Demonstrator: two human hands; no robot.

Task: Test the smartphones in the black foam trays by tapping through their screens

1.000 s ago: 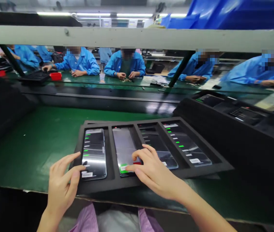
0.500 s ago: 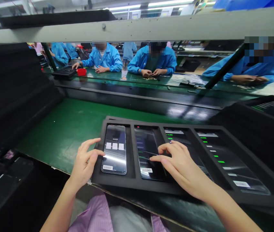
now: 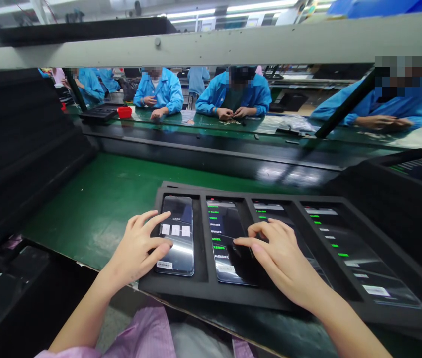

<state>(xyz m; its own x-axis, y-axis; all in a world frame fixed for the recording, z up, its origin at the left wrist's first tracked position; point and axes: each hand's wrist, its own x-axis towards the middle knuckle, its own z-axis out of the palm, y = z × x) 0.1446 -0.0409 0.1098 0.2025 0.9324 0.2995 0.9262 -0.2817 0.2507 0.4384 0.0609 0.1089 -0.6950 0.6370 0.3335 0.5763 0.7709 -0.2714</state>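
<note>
Several smartphones lie face up in the slots of a black foam tray (image 3: 201, 248). Over the leftmost smartphone (image 3: 181, 256), whose screen shows three white squares, my left hand (image 3: 139, 246) reaches with fingers spread; it holds nothing. My right hand (image 3: 280, 248) points its index finger at the screen of the second smartphone (image 3: 220, 248), which lists green and white lines of text. Whether that fingertip touches the glass I cannot tell. Its other fingers are loosely bent and hold nothing. The third smartphone (image 3: 268, 208) is partly hidden by this hand. The rightmost smartphone (image 3: 371, 266) shows a similar list.
Stacked black foam trays (image 3: 20, 144) rise at the left, and another foam tray (image 3: 419, 169) stands at the right. The green bench (image 3: 95, 209) ends at a near edge. Across a low barrier, co-workers in blue jackets (image 3: 233, 94) sit by a red box (image 3: 124, 113).
My left hand has moved right, over the leftmost smartphone. The second smartphone's screen has gone from dark to a text list. A co-worker opposite has shifted their hands.
</note>
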